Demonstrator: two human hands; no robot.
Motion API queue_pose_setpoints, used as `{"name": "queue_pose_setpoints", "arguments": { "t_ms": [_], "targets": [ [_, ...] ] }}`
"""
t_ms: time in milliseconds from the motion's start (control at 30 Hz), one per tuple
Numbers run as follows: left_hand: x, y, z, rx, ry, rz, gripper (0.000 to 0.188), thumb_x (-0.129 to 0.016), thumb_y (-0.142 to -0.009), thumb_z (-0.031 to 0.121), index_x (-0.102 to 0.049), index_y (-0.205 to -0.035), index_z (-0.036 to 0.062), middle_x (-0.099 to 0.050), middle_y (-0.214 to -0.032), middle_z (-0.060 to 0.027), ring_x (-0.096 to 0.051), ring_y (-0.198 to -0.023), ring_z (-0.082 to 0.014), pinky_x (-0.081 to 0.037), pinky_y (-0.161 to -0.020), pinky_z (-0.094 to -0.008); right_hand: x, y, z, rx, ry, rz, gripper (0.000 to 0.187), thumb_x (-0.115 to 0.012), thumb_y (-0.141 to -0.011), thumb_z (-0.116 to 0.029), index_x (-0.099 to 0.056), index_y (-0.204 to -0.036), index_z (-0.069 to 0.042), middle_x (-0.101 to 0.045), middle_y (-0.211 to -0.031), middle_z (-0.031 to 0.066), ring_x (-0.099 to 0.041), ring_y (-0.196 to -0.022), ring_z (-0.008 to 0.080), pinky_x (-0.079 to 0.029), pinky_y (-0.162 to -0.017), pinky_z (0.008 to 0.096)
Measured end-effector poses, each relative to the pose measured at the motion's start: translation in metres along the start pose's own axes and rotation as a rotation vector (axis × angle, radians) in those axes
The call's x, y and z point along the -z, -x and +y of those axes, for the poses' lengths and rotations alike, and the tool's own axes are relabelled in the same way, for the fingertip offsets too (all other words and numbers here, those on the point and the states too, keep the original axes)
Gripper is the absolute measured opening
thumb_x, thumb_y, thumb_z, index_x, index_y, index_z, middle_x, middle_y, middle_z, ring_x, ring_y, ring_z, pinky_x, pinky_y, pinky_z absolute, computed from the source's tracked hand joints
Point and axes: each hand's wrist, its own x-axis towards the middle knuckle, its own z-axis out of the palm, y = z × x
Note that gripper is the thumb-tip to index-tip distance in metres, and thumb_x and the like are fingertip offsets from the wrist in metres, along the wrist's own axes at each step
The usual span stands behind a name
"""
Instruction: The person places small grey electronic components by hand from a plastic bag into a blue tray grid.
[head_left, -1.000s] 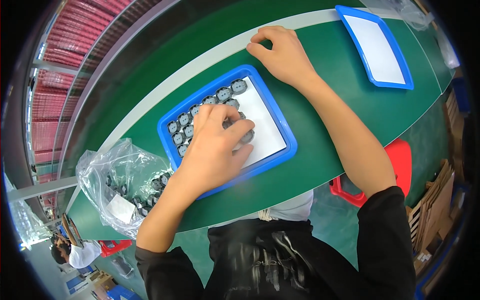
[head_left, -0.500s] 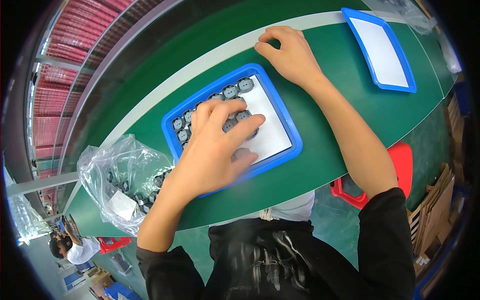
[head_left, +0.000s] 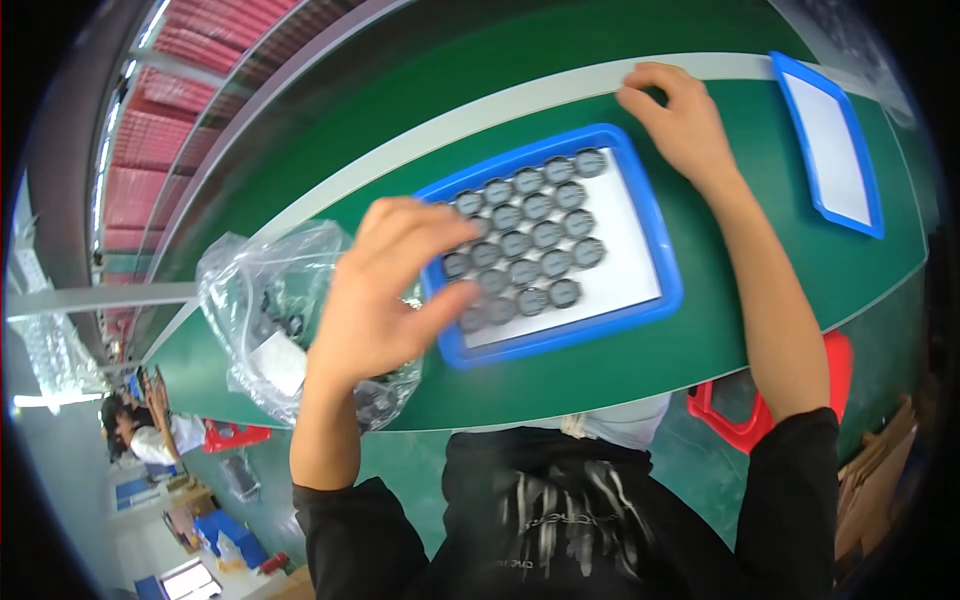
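A blue tray (head_left: 668, 270) with a white sheet (head_left: 625, 265) lies in the middle of the table. Rows of small round dark-grey plastic parts (head_left: 546, 236) stand on that sheet. My left hand (head_left: 385, 290), blurred, hovers by the tray's left edge between it and a clear plastic bag (head_left: 235, 320). Its thumb and fingers are apart, with nothing visible in them; it hides some parts at the left. Beyond the tray's far right corner, my right hand (head_left: 685, 120) rests on the table, open and loosely bent, holding nothing I can see.
More dark parts and a white label (head_left: 280, 362) show in the bag. A second blue tray (head_left: 873, 195) with white lining lies at the far right of the green table (head_left: 560, 395). A red stool (head_left: 735, 418) stands below the near edge. Far left, another person (head_left: 150, 435) sits.
My left hand has drawn back leftward from over the tray, uncovering rows of round parts. The whole view has shifted, so the tray appears farther right. My right hand keeps its pose.
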Motion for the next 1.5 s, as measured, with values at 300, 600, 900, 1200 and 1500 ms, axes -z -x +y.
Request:
{"name": "queue_pose_setpoints", "arguments": {
  "t_ms": [300,600,900,1200,1500],
  "targets": [
    [0.014,0.073,-0.020,0.303,-0.166,-0.056,0.031,-0.077,-0.072,0.004,-0.069,-0.102,0.0033,-0.067,-0.097,-0.0125,-0.059,-0.094,-0.0331,-0.049,-0.082,-0.0398,0.001,0.005,-0.013,-0.097,0.051,-0.045,0.028,-0.069,-0.089,-0.028,-0.071,-0.106,-0.005,-0.063,-0.131,0.0116,-0.054,-0.125,0.0283,-0.039,-0.108,0.0392],
    [0.011,0.070,-0.034,0.403,-0.120,0.149,0.030,-0.074,-0.072,-0.002,-0.063,-0.100,0.0020,-0.064,-0.091,-0.0118,-0.062,-0.082,-0.0265,-0.052,-0.077,-0.0352,0.004,0.003,-0.003,-0.068,0.053,-0.027,0.027,-0.070,-0.088,-0.025,-0.070,-0.105,-0.004,-0.066,-0.126,0.0107,-0.058,-0.120,0.0272,-0.042,-0.106,0.0370],
    [-0.045,-0.002,0.046,-0.119,0.068,0.076,0.033,-0.079,-0.069,0.000,-0.066,-0.099,0.0026,-0.066,-0.095,-0.0087,-0.061,-0.084,-0.0278,-0.051,-0.079,-0.0361,0.000,0.000,0.000,0.044,0.071,0.006,0.027,-0.070,-0.086,-0.025,-0.071,-0.098,-0.001,-0.069,-0.114,0.0125,-0.062,-0.108,0.0293,-0.048,-0.092,0.0373],
    [-0.095,-0.041,0.039,-0.212,-0.030,-0.049,0.030,-0.082,-0.067,0.005,-0.071,-0.095,0.0060,-0.061,-0.101,-0.0063,-0.051,-0.101,-0.0316,-0.044,-0.090,-0.0436,0.004,0.006,-0.013,-0.093,0.041,-0.076,0.029,-0.069,-0.086,-0.030,-0.072,-0.105,-0.007,-0.064,-0.124,0.0106,-0.050,-0.124,0.0321,-0.041,-0.105,0.0420],
    [-0.094,-0.036,0.031,-0.196,0.002,-0.039,0.034,-0.083,-0.066,0.007,-0.073,-0.098,0.0078,-0.058,-0.104,-0.0061,-0.049,-0.105,-0.0310,-0.043,-0.092,-0.0434,0.003,0.008,-0.016,-0.095,0.074,-0.076,0.030,-0.069,-0.086,-0.030,-0.071,-0.105,-0.007,-0.063,-0.127,0.0106,-0.049,-0.124,0.0315,-0.040,-0.107,0.0419]
  ]
}}
